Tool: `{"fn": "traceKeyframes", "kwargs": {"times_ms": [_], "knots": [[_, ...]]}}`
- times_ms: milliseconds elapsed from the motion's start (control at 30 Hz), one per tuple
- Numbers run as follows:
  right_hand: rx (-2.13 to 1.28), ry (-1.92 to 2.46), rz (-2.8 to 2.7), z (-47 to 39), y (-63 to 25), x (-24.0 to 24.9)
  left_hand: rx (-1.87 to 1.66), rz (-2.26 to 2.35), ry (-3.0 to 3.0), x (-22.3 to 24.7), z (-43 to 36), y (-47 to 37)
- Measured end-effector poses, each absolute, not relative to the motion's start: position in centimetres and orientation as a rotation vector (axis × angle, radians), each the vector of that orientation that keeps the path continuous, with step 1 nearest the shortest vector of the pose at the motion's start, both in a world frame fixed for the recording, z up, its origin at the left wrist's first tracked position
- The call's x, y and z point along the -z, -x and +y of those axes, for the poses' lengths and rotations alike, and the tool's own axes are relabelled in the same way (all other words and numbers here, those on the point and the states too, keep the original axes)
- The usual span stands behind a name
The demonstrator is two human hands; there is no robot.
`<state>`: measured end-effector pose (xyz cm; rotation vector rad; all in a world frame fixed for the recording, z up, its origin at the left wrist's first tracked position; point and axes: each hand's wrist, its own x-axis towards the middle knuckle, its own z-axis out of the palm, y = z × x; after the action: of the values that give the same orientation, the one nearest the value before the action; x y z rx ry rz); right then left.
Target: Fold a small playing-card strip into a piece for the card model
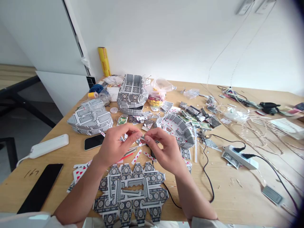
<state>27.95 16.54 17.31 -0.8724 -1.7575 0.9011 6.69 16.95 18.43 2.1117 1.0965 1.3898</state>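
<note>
My left hand (121, 141) and my right hand (163, 147) meet over the middle of the table, thumbs and forefingers pinched together. Between the fingertips is a small strip of playing card (142, 137), mostly covered by the fingers. Below them, near the table's front edge, lies a flat lattice of joined playing cards (133, 202) with a slot in its centre. Cut card strips (136, 156) lie just under my hands. Behind my right hand sits an oval ring built from cards (187, 134), with red-suited cards inside.
Card-built models stand at the back (131, 91) and left (91, 115). Phones (40, 190) and a white power bank (49, 145) lie at left. A power strip (241, 156) with black cables is at right. Card scraps (199, 115) and a plastic-wrapped cup (156, 99) sit farther back.
</note>
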Motion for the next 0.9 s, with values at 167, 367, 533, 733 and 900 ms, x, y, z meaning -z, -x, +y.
{"fn": "traceKeyframes", "kwargs": {"times_ms": [167,367,533,733,900], "knots": [[-0.905,0.927,-1.695,16.7,-28.0,-17.3,-1.372,1.115,-1.87,-17.8,17.1,-7.1],[-0.637,0.99,-1.713,16.8,-27.9,-16.9,-1.359,1.2,-1.735,-17.4,17.3,-7.3],[-0.516,0.946,-1.709,16.9,-27.7,-16.7,-1.272,1.189,-1.826,-17.8,17.3,-7.4],[-0.636,0.935,-1.631,17.2,-27.7,-16.7,-1.279,1.148,-1.784,-18.0,17.1,-7.1],[-1.088,0.914,-1.428,17.6,-28.2,-16.7,-1.305,1.093,-1.621,-18.0,17.1,-7.1]]}}
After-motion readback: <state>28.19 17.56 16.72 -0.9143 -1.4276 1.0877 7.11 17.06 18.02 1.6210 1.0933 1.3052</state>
